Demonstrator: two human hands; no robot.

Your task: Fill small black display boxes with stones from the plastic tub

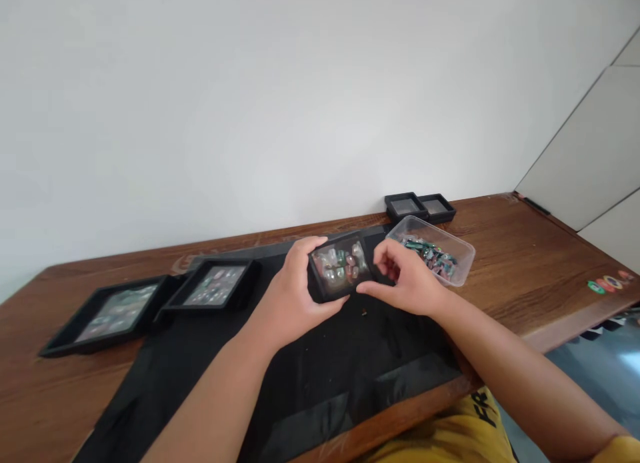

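Observation:
My left hand (295,283) is wrapped round the left side of a small black display box (341,266), thumb along the lower edge and fingers at the top. Through its clear window show several rounded, glassy stones in green, pink and clear tones. At the box's right edge is my right hand (407,281), its fingers curled and its thumb against the lower right corner. Both hands hold the box tilted above a black mat (350,370). Just behind my right hand stands a clear plastic tub (465,253) with many green and pink glassy pieces.
Two larger black framed boxes, one farther left (107,313) and one nearer (215,286), hold similar stones. Two small black boxes (406,206) stand against the white wall. Round colourful stickers (611,283) mark the wooden table's (540,263) right edge.

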